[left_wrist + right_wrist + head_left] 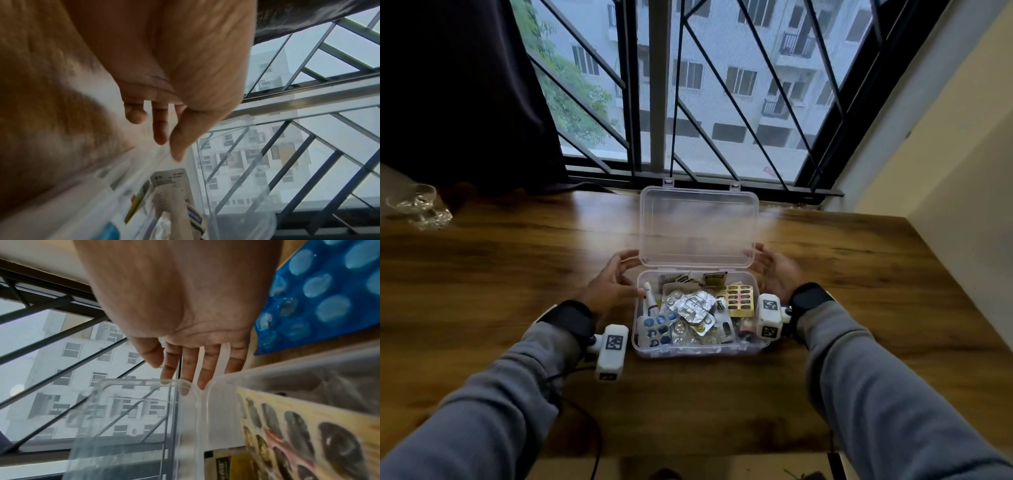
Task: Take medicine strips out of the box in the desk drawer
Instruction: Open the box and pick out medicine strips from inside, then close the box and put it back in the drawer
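both open, empty, the left hand (610, 286) and right hand (777, 274) flank the box (697, 349) on the table (500, 260); its upright lid (698, 226) could drop shut if knocked

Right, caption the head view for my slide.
Left hand and right hand, open, flank a clear plastic box of medicine strips, lid raised, on a wooden desk.

Head view: high, facing forward and down over the desk (482, 274) toward the window (705, 85); wrist views: close under each palm, facing along the fingers; all three share the open box (697, 349) and window.
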`<state>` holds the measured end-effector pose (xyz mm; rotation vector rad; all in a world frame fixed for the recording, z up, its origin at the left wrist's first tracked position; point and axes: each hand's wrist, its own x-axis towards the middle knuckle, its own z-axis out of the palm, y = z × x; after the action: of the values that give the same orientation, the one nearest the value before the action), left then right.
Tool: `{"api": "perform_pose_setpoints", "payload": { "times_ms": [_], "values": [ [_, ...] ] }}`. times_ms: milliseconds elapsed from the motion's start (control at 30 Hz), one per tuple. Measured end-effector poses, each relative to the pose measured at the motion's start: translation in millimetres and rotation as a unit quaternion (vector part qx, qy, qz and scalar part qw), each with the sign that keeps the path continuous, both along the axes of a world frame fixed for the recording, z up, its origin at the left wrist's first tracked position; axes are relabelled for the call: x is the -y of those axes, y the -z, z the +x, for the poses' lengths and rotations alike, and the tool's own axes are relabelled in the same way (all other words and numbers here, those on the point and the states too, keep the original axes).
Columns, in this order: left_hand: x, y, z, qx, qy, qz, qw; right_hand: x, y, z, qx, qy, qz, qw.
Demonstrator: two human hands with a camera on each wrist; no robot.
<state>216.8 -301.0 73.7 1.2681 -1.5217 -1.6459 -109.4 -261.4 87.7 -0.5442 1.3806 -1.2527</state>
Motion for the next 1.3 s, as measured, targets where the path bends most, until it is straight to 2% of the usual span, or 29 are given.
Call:
{"api": "perform_pose_setpoints", "payload": {
  "times_ms": [100, 167, 267, 333, 433, 500, 567, 600, 633, 700, 733, 800, 833, 933, 967, 1100, 1300],
  "values": [
    [-2, -2, -1, -0.014, -0.049, -0.009, 0.999, -2, -3, -5, -0.010, -0.018, 0.000, 1.000],
    [-9, -5, 0, 0.006, -0.052, -0.008, 0.999, -11, -3, -9, -0.022, -0.034, -0.014, 0.999],
    [-21, -4, 1, -0.018, -0.060, 0.010, 0.998, -35, -3, -10, -0.033, -0.062, -0.036, 0.997],
    [-27, -3, 0, -0.031, -0.055, -0.021, 0.998, -48, -2, -7, -0.041, -0.078, -0.043, 0.995],
    [-33, 3, 0, -0.037, -0.035, -0.034, 0.998, -57, 1, -2, -0.108, -0.099, -0.031, 0.989],
    [-41, -1, -3, 0.013, 0.018, -0.073, 0.997, -65, 1, 1, -0.164, -0.117, -0.034, 0.979],
    [-44, 4, -4, 0.081, 0.067, -0.133, 0.986, -77, 2, 2, -0.261, -0.175, -0.053, 0.948],
    [-45, 8, -2, 0.137, 0.082, -0.175, 0.972, -84, 3, 1, -0.325, -0.214, -0.060, 0.919],
    [-48, 11, 0, 0.201, 0.098, -0.233, 0.946, -90, 4, 2, -0.384, -0.255, -0.071, 0.885],
    [-55, 19, 3, 0.278, 0.141, -0.366, 0.877, -103, 7, 5, -0.469, -0.324, -0.105, 0.815],
    [-60, 22, 4, 0.298, 0.161, -0.412, 0.846, -108, 8, 9, -0.493, -0.346, -0.116, 0.790],
    [-71, 23, -1, 0.335, 0.175, -0.465, 0.801, -115, 12, 13, -0.518, -0.364, -0.122, 0.764],
    [-75, 26, -3, 0.339, 0.177, -0.468, 0.797, -117, 14, 15, -0.527, -0.365, -0.121, 0.758],
    [-75, 35, -5, 0.285, 0.175, -0.434, 0.836, -118, 18, 17, -0.543, -0.369, -0.113, 0.746],
    [-74, 37, -5, 0.277, 0.177, -0.432, 0.840, -118, 19, 17, -0.543, -0.370, -0.110, 0.746],
    [-71, 45, -5, 0.275, 0.178, -0.462, 0.824, -118, 22, 18, -0.541, -0.364, -0.120, 0.749],
    [-67, 56, -1, 0.221, 0.164, -0.444, 0.853, -117, 26, 19, -0.531, -0.340, -0.123, 0.766]
  ]
}}
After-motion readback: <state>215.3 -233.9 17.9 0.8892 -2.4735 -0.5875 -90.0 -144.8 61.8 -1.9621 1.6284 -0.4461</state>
